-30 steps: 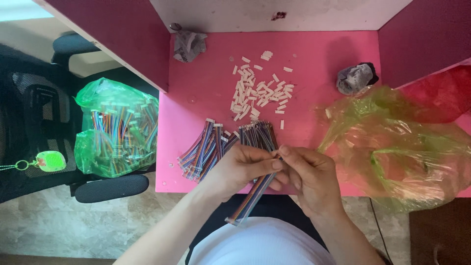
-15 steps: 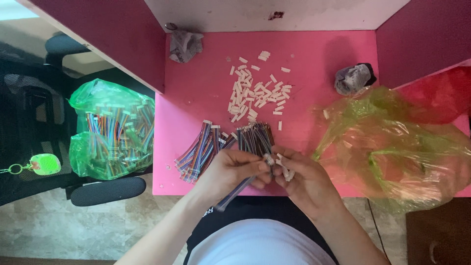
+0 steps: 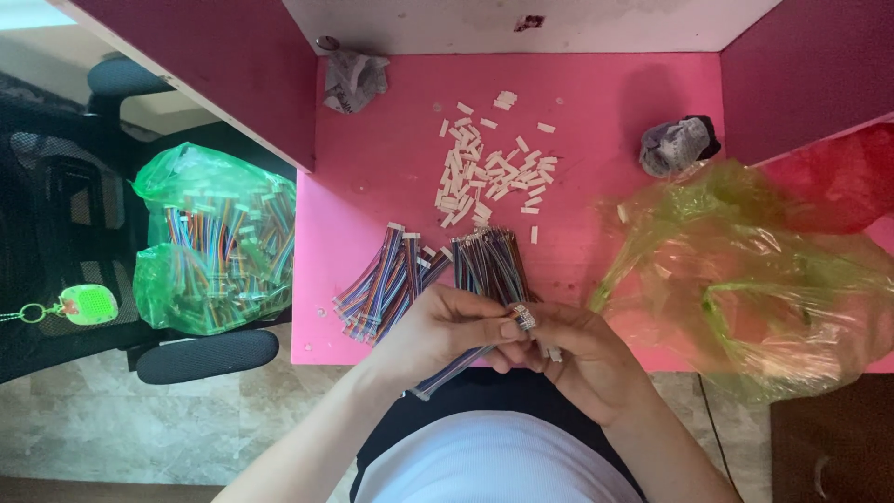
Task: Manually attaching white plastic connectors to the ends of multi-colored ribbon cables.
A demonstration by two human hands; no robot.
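My left hand (image 3: 438, 331) pinches a multicoloured ribbon cable (image 3: 454, 366) that slants down to the left, below the edge of the pink table (image 3: 596, 158). My right hand (image 3: 577, 359) meets it at the cable's upper end, fingers around a small white connector (image 3: 523, 317). Both hands sit at the table's near edge. Just beyond them lie a pile of finished cables with white ends (image 3: 382, 284) and a bundle of bare cables (image 3: 489, 261). Loose white connectors (image 3: 489, 168) are scattered further back.
A green bag of cables (image 3: 214, 242) rests on a black chair (image 3: 200, 354) to the left. A crumpled green plastic bag (image 3: 754, 270) covers the table's right side. Two crumpled wads (image 3: 354, 79) (image 3: 675, 144) lie at the back. Dark red partitions stand on both sides.
The cable has swung from hanging down to slanting left under my left hand. Both hands have shifted slightly, with the connector now at the cable's tip.
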